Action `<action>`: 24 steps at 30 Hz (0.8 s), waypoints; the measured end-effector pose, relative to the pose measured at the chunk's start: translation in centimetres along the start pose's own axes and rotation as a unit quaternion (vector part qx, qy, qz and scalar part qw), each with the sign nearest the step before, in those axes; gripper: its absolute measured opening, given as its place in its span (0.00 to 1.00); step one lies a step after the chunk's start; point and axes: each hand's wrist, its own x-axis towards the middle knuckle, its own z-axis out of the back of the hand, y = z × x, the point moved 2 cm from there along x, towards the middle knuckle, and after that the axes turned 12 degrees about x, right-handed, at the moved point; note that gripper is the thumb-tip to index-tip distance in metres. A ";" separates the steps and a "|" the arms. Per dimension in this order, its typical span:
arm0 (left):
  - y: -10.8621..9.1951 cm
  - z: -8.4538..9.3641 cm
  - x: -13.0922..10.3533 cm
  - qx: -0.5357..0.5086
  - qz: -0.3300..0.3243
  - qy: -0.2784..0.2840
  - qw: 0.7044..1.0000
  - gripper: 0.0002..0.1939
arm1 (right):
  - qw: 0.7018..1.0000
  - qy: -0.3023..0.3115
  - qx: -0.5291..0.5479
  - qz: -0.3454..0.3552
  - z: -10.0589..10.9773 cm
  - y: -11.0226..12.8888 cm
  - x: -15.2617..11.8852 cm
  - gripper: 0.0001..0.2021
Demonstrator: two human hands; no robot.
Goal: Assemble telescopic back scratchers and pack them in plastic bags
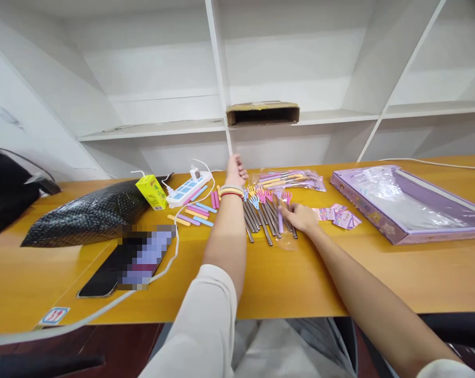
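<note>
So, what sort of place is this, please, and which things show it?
Probably a workroom, though a home desk cannot be ruled out: a long wooden table, white open shelving behind it, and many metal rods with hand-shaped tips laid out.

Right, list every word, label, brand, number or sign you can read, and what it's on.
None reads clearly enough to quote.
Yellow carton: printing, too blurred.
Sticker on the table: red marks, blue frame, unclear.
Purple cards: print too small.
Purple box side: printing too small.
Phone screen: pixelated.
</note>
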 end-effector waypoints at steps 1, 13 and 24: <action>-0.5 0.1 0.7 -0.055 -0.015 -0.020 0.998 0.18 | 1.000 -0.002 -0.003 -0.005 0.0 0.0 -0.1 0.33; 5.2 -3.2 -6.0 0.303 -0.214 0.074 0.926 0.08 | 1.000 0.003 -0.011 0.011 -0.3 1.9 -1.6 0.33; 5.3 -0.9 -12.3 0.467 -0.227 0.024 0.854 0.16 | 0.997 -0.027 0.000 0.075 -0.6 2.1 -1.8 0.16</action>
